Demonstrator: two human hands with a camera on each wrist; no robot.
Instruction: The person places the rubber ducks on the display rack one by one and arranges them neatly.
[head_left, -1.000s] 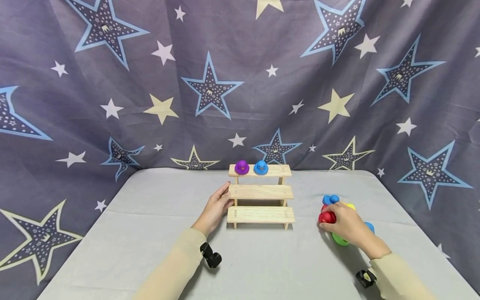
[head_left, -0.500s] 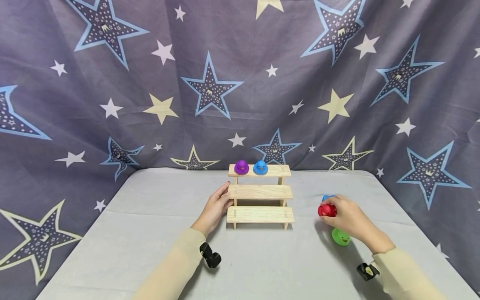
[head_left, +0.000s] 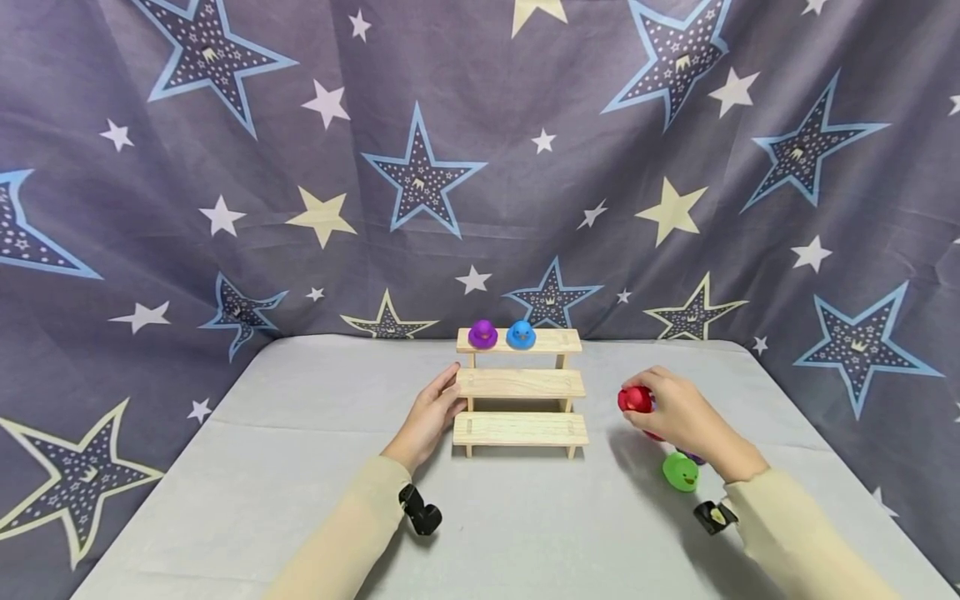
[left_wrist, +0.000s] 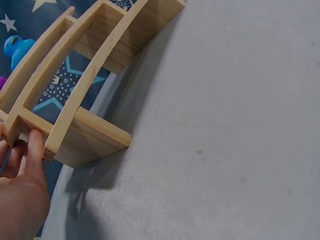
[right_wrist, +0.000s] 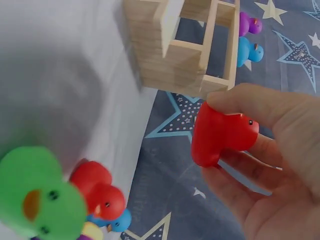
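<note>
Shelving, apparently: right hand (head_left: pixel 686 417), fingers clamped on red duck (head_left: pixel 635 399), three o'clock of wooden shelf (head_left: pixel 521 383); left hand (head_left: pixel 424 421) at nine, finger grip unclear. Next, likely: carrying toward nine.

Looks like smooth moulded plastic in the red duck (right_wrist: pixel 207 140), with only a soft sheen; reads the same in the green duck (head_left: pixel 681 472), the purple duck (head_left: pixel 483 335) and the blue duck (head_left: pixel 521 335). Shows bare wood in the tiered stand (head_left: pixel 521 383), smooth and matt, with fine grain. Appears as matt cloth, lightly creased, over the bench (head_left: pixel 315 400), and as printed cloth, softly rippled, in the backdrop (head_left: pixel 480 75). Suggests plain matt cloth in the sleeves (head_left: pixel 352 533), black plastic in the wrist mounts (head_left: pixel 426 518).
</note>
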